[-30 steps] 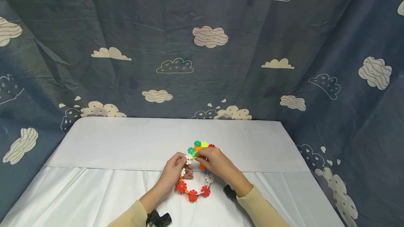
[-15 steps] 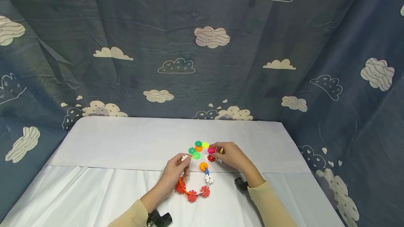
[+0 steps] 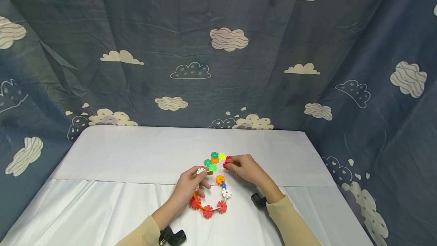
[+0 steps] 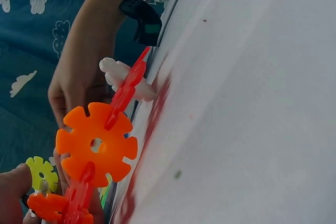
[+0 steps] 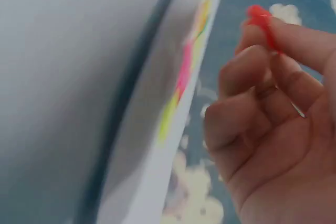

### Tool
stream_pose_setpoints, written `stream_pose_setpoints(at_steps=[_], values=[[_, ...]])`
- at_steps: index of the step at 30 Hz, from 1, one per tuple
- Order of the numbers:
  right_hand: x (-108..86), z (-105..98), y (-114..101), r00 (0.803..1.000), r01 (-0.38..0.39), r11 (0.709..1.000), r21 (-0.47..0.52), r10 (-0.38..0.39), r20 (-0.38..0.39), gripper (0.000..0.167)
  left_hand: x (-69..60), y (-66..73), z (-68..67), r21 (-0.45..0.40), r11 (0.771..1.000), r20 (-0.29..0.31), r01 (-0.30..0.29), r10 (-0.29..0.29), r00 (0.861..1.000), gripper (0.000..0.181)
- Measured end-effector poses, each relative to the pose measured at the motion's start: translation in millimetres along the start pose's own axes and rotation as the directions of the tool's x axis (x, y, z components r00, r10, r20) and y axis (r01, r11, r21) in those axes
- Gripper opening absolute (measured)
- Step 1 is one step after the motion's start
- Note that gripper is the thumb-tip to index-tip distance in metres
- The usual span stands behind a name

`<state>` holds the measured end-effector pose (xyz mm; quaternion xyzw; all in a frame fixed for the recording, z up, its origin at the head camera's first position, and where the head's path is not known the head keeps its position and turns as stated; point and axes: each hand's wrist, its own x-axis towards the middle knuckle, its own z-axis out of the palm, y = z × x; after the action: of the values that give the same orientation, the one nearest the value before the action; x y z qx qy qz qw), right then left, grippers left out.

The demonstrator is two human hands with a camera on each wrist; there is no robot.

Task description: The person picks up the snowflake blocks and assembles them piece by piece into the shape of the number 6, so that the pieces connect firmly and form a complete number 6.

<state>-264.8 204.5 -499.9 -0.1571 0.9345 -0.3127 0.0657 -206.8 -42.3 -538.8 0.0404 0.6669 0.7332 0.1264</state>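
In the head view, my left hand [image 3: 189, 180] pinches a white notched plastic disc [image 3: 200, 171] at the end of a curved chain of linked discs. A yellow disc [image 4: 42, 174] shows by my left thumb in the left wrist view. Along the chain come red discs [image 3: 208, 212], a white disc [image 3: 226, 193], a blue one [image 3: 224, 186] and an orange one [image 3: 220, 179]. My right hand [image 3: 247, 168] pinches a red disc [image 5: 260, 18] between thumb and forefinger, above the white cloth.
Loose discs lie beyond the chain: green [image 3: 214, 155], orange [image 3: 214, 161], yellow [image 3: 222, 156] and light green [image 3: 212, 167]. White cloth [image 3: 136, 155] covers the table. A dark cloud-print curtain [image 3: 191, 29] stands behind it and along both sides.
My right hand has moved from beside the left hand to the loose discs on the right and taken hold of a red disc. My left hand stays nearly in place with the chain.
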Motion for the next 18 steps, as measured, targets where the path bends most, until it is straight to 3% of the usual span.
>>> stream_pose_setpoints(at_steps=[3, 5, 11, 18], values=[[-3.7, 1, -10, 0.999, 0.035, 0.985, 0.171, -0.042, 0.033, 0.032, 0.0, -0.7, -0.1, 0.000, 1.000, 0.004, -0.003, 0.003, 1.000, 0.042], [-5.3, 3, -18, 0.997, 0.045, 0.972, 0.229, -0.059, 0.055, 0.037, 0.6, -1.1, -0.3, -0.007, 1.000, 0.008, -0.002, 0.002, 1.000, 0.041], [-8.8, 10, -31, 0.993, 0.051, 0.965, 0.258, -0.075, 0.086, 0.041, 0.1, -1.4, -0.3, -0.017, 1.000, 0.007, 0.004, -0.003, 1.000, 0.040], [-9.3, 12, -32, 0.992, 0.045, 0.963, 0.265, -0.074, 0.102, 0.039, -0.6, -1.2, -0.3, -0.028, 1.000, -0.006, 0.013, -0.013, 1.000, 0.042]])
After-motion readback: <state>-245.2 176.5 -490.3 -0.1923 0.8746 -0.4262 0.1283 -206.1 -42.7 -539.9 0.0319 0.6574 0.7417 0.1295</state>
